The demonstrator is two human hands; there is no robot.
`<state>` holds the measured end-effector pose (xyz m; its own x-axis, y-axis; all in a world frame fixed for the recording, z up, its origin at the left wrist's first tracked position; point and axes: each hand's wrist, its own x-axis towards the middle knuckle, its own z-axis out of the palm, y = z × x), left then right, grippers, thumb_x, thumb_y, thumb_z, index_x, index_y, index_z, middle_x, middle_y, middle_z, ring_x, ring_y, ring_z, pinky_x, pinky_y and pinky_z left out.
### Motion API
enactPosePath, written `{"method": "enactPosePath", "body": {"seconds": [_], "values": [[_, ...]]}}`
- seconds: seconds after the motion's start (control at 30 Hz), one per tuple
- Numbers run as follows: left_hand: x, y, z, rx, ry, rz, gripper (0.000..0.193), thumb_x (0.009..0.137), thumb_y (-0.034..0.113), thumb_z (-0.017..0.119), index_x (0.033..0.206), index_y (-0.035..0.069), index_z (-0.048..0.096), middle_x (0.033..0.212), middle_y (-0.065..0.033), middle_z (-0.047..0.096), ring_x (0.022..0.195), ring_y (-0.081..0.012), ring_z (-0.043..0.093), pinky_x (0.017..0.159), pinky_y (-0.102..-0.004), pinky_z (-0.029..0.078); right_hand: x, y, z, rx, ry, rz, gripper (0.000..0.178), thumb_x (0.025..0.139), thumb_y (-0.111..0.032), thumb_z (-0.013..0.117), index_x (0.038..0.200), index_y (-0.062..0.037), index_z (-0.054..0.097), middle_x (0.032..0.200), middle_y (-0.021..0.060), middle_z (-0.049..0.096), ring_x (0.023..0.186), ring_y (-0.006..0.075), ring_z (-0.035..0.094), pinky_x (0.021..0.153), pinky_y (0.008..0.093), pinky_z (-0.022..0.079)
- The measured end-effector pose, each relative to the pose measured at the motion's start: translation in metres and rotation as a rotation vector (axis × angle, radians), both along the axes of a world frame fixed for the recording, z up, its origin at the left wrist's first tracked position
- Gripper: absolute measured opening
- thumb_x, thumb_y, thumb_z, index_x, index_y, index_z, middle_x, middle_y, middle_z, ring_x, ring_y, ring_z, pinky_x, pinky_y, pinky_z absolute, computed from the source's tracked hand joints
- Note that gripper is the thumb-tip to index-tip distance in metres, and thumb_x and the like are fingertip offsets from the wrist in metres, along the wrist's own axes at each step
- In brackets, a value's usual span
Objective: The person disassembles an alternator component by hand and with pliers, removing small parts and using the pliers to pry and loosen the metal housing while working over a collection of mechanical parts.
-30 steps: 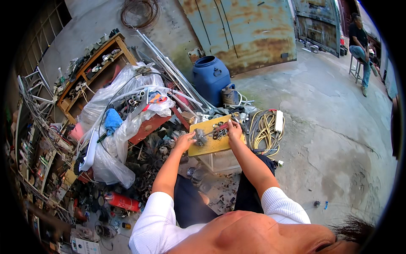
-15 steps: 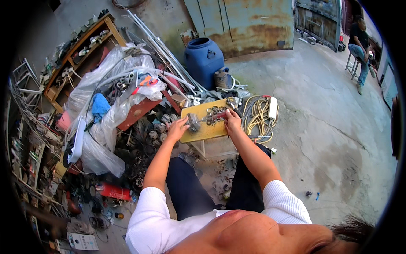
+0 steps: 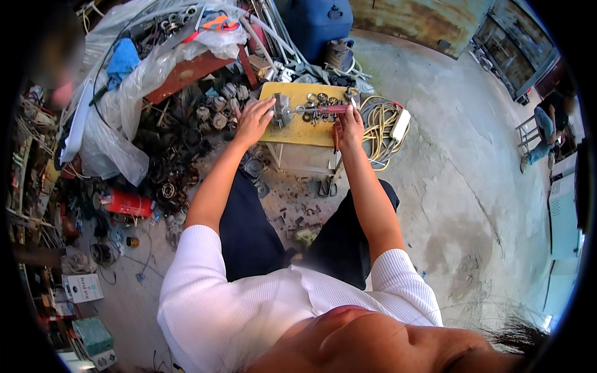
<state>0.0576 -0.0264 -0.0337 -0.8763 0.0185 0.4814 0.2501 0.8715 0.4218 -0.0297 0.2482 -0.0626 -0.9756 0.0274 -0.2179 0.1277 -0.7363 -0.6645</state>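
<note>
On a small yellow-topped table (image 3: 305, 137) stands a grey metal part (image 3: 282, 112), blocky in shape. My left hand (image 3: 251, 122) is at its left side, fingers stretched and spread, fingertips against it. My right hand (image 3: 351, 129) grips a screwdriver (image 3: 331, 109) by its red handle, the shaft pointing left to the metal part; the tip cannot be made out. Beneath the right hand shows a slim reddish-brown thing (image 3: 336, 135), its kind unclear. Several small metal rings and bearings (image 3: 317, 99) lie behind the screwdriver. Another metal piece (image 3: 352, 93) sits at the table's far right corner.
Coiled yellow cable (image 3: 373, 127) with a white power strip (image 3: 401, 124) lies right of the table. Scrap motors (image 3: 217, 112) crowd the left, near a red cylinder (image 3: 127, 203). A blue barrel (image 3: 317, 28) stands behind. A person (image 3: 550, 121) sits at the far right.
The view has tipped downward, so the table and hands appear higher in it. My left hand stays at the metal part and my right hand still holds the screwdriver.
</note>
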Motion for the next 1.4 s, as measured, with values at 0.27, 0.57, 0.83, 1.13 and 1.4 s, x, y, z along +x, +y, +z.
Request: {"method": "enactPosePath", "body": {"seconds": [0.27,0.57,0.83,1.13,1.4], "values": [[-0.003,0.0,-0.009,0.085,0.027,0.038,0.04,0.1,0.043,0.052,0.136,0.028,0.059,0.141,0.0032,0.057,0.133,-0.0234,0.046,0.113,-0.0674,0.01,-0.008,-0.005,-0.004,0.048,-0.039,-0.025,0.023,0.099,-0.028,0.063,0.116,-0.0143,0.057,0.094,0.0007,0.064,0.075,0.0124,0.061,0.057,0.0242,0.049],[0.0,0.0,-0.004,0.01,0.06,-0.008,0.044,0.099,0.039,0.055,0.139,0.021,0.057,0.142,-0.0013,0.056,0.131,-0.0258,0.048,0.112,-0.0431,0.03,-0.006,-0.007,0.004,0.095,0.007,-0.001,0.027,0.101,-0.03,0.058,0.123,-0.0137,0.054,0.103,-0.002,0.063,0.087,0.0098,0.061,0.072,0.0253,0.049],[-0.007,-0.004,-0.007,0.106,-0.027,0.032,0.04,0.1,0.043,0.052,0.135,0.025,0.061,0.142,0.0004,0.056,0.133,-0.0249,0.046,0.113,-0.0593,0.02,-0.012,-0.011,-0.006,0.05,0.061,-0.06,0.029,0.099,-0.027,0.062,0.122,-0.0109,0.053,0.104,0.0021,0.064,0.091,0.0135,0.063,0.077,0.0268,0.052],[0.006,-0.004,0.006,0.212,-0.159,0.017,0.076,0.095,0.04,0.058,0.158,0.022,0.019,0.149,0.0028,0.049,0.142,-0.0282,0.036,0.115,-0.0663,0.005,-0.002,-0.012,0.005,0.062,0.046,-0.064,0.027,0.1,-0.025,0.061,0.122,-0.011,0.053,0.111,0.0024,0.063,0.096,0.0148,0.063,0.079,0.0277,0.051],[-0.001,-0.004,0.004,0.278,-0.18,0.022,0.077,0.095,0.038,0.059,0.159,0.021,0.017,0.149,0.0022,0.05,0.142,-0.0288,0.036,0.115,-0.0662,0.005,-0.006,-0.009,0.0,0.081,0.017,-0.033,0.034,0.099,-0.029,0.063,0.129,-0.0161,0.053,0.104,-0.0048,0.063,0.088,0.0059,0.059,0.073,0.0267,0.047]]}}
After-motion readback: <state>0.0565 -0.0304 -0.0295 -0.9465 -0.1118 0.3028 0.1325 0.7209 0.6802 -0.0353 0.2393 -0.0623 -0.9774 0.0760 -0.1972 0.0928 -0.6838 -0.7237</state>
